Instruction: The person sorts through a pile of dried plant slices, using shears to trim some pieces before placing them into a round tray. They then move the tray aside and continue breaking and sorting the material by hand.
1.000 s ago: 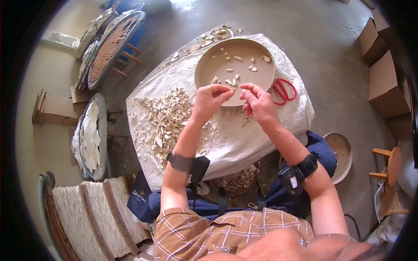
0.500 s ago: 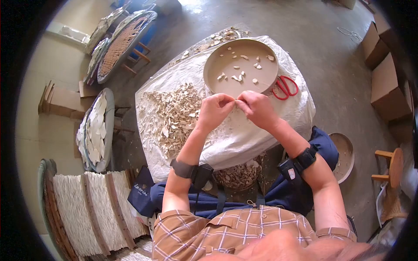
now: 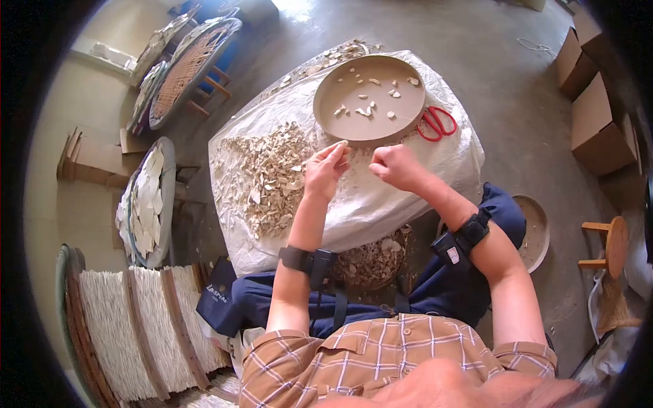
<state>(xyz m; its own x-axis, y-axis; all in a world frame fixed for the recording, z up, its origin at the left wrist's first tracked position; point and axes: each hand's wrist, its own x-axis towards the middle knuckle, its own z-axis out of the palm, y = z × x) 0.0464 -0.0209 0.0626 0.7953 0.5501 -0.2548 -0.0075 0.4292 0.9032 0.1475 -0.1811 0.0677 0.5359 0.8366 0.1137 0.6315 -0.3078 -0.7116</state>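
My left hand (image 3: pixel 324 171) pinches a small pale dried chip (image 3: pixel 344 143) between thumb and fingertips, just below the near rim of a round shallow tray (image 3: pixel 340 126). A short way to the right, my right hand (image 3: pixel 398 167) is closed over the white cloth (image 3: pixel 364 204). Whether anything is inside its fingers is hidden. Several pale pieces lie scattered in the tray. Beside the tray's right edge rest red-handled scissors (image 3: pixel 436 124). To the left of my left hand spreads a heap of dried chips (image 3: pixel 275 180).
Below the cloth, between my legs, stands a container of darker chips (image 3: pixel 373 265). Another round tray (image 3: pixel 537 231) lies on the floor at right, near a wooden stool (image 3: pixel 615 247). Cardboard boxes (image 3: pixel 602 129) stand at far right. Racks with white sheets (image 3: pixel 151 204) line the left.
My hands, together at the fingertips before, have come apart. The left now holds the chip up, and the right has drawn away to the right. The whole view has shifted slightly.
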